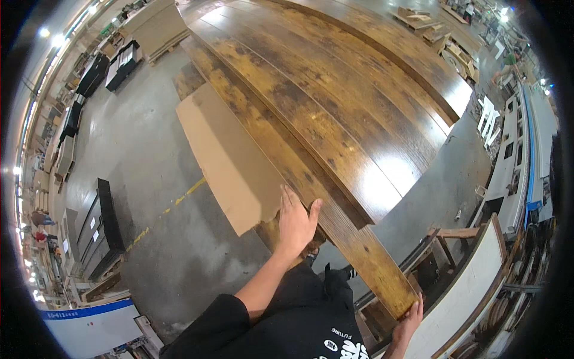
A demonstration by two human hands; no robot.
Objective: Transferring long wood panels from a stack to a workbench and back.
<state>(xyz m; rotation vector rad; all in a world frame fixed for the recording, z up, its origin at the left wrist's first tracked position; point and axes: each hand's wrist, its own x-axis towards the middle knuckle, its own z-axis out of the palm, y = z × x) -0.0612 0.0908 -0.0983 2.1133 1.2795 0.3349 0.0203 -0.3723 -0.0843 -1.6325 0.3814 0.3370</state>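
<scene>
A long, narrow brown wood-grain board [365,257] runs from the lower right up toward the far left, beside a stack of wider boards. My left hand [297,220] lies against the board's near long edge, fingers stretched and thumb apart. At the board's near right end, my right hand [409,322] grips the corner, its fingertips along the end edge. Left of the board is a flat tan cardboard sheet [224,155], with more wood-grain surface showing beneath it. The stacked wood-grain panels [323,102] are glossy, and the underside of the narrow board is hidden.
On the right stands a machine line with a blue edge [526,149], and nearer to me a curved white panel [472,299]. Black stacked pieces [100,233] sit on the floor at left, near a yellow floor line [173,206]. Pallets of boards [156,27] stand farther back.
</scene>
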